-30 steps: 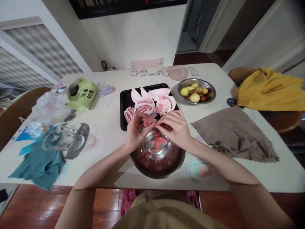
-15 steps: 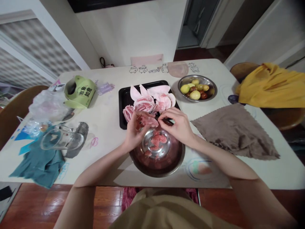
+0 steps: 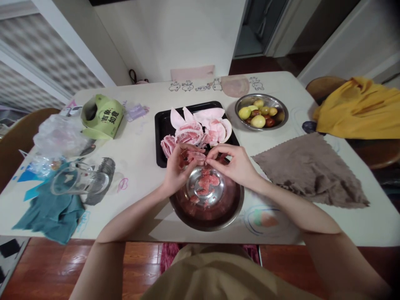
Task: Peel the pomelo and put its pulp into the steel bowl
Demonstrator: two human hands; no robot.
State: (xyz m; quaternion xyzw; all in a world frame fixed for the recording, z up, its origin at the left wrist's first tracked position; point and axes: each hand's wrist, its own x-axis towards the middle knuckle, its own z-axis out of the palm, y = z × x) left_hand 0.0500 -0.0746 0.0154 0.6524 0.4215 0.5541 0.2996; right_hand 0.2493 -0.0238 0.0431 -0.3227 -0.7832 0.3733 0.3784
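Observation:
My left hand (image 3: 178, 171) is closed around a pink pomelo segment (image 3: 196, 156), above the far rim of a steel bowl (image 3: 223, 214). At the segment's right end, my right hand (image 3: 230, 164) pinches its edge with thumb and fingertips. Peeled pomelo flesh (image 3: 208, 183) and small bits lie at the bottom of the bowl. Just behind my hands is a black tray (image 3: 161, 125) bearing pomelo wedges (image 3: 189, 133) and pale pieces of peel (image 3: 210, 114). My fingers hide part of the segment.
A steel bowl of small fruits (image 3: 283, 121) stands at the back right, with a brown cloth (image 3: 309, 173) nearer me. On the left are a glass pitcher (image 3: 73, 181) lying on its side, a teal cloth (image 3: 51, 216), a plastic bag (image 3: 61, 135) and a green paper box (image 3: 104, 118).
My right hand has come slightly left, onto the edge of the segment. The segment has turned a little in my left hand. The view has shifted slightly.

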